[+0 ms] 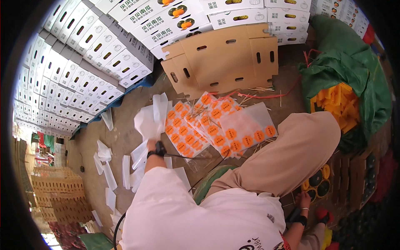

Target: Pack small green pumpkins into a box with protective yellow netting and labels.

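My left hand (151,144), smeared by motion, is at the lower edge of a crumpled white paper sheet (146,123) and seems to grip it. A black band circles that wrist. Beside it on the floor lie translucent sheets printed with orange badges (183,129), fanned out in overlapping piles. Down at the right, beyond my bent knee, my right hand (304,201) reaches to dark green pumpkins (316,179) in yellow foam nets. Its fingers look stretched out against the nearest one, partly hidden.
A flattened brown carton (225,58) leans against stacked white boxes (104,50). A green sack (346,54) spills orange-yellow netting (337,104) at the right. Loose white paper strips (109,175) and thin wooden sticks (258,88) litter the floor. Brown cartons (58,187) stand stacked at the left.
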The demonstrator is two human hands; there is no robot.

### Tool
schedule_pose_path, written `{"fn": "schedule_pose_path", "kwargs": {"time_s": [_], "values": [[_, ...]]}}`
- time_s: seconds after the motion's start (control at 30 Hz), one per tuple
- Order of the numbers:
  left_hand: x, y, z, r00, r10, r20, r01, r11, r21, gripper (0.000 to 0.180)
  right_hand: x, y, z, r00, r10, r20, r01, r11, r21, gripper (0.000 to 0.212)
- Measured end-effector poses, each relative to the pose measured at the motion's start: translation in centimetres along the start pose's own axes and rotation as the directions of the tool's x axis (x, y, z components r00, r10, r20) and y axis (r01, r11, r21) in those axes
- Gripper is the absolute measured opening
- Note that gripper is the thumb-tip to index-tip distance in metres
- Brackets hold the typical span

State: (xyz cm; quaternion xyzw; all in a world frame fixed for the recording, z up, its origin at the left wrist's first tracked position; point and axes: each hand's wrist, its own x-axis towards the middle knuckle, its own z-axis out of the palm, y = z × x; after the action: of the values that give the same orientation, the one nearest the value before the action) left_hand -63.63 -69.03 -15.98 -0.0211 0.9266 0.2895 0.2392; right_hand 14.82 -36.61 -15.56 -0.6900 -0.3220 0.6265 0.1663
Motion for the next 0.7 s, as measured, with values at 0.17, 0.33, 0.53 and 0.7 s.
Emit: {"fn": "schedule_pose_path", "kwargs": {"time_s": [0.17,0.33,0.53,0.7], "values": [[-1.4,-9.5,-2.0,0.961,0.127,-0.248,0.005,0.882,0.471,0.038,-0.1,2.1,-2.0,0.995,0.069,-0.073,-0.075,0.995,-0.071,0.022],[-3.1,-6.2,3.9,0.657,0.517,-0.549,-0.189,0.817,0.544,0.042,1.4,2.9,-1.9,0.996,0.068,-0.050,-0.074,0.989,-0.128,0.026],[-13.6,18.3,24.8,0.614,0.735,0.287,-0.784,0.611,0.111,0.049,-0.2,2.3,-1.3,0.997,-0.028,-0.070,0.015,0.985,-0.174,0.023],[-15.8,22.7,28.4,0.776,0.388,0.498,-0.631,0.493,0.599,0.082,-2.8,0.6,-0.6,0.990,-0.013,-0.139,-0.001,0.995,-0.101,0.018]]}}
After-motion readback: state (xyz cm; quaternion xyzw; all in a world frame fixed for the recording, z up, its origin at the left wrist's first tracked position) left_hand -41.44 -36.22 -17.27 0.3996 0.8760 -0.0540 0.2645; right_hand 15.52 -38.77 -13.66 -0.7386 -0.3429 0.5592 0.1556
